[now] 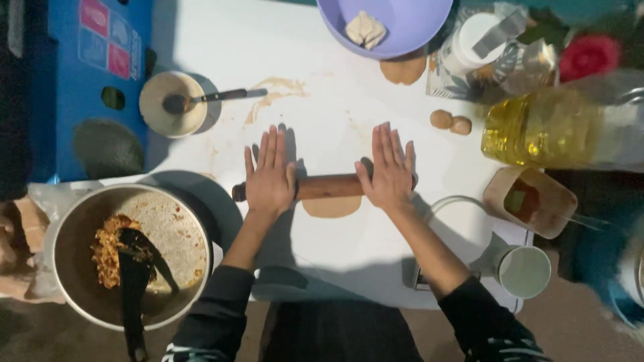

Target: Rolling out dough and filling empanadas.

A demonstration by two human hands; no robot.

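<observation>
A wooden rolling pin (329,186) lies crosswise on the white table (335,87). My left hand (270,175) presses flat on its left part, fingers spread. My right hand (389,171) presses flat on its right part in the same way. Under the pin lies a flat brown dough disc (331,206), partly hidden by it. Two small dough balls (450,123) sit to the right of my hands, and a bigger dough lump (403,70) rests just below the purple bowl (409,27).
A large pan (80,281) at the left holds flatbreads, a brown filling and a black spatula. A small bowl with a spoon (173,104) sits at the far left. An oil bottle (537,127), a jar, a cardboard box (531,201) and a white cup (524,271) crowd the right side.
</observation>
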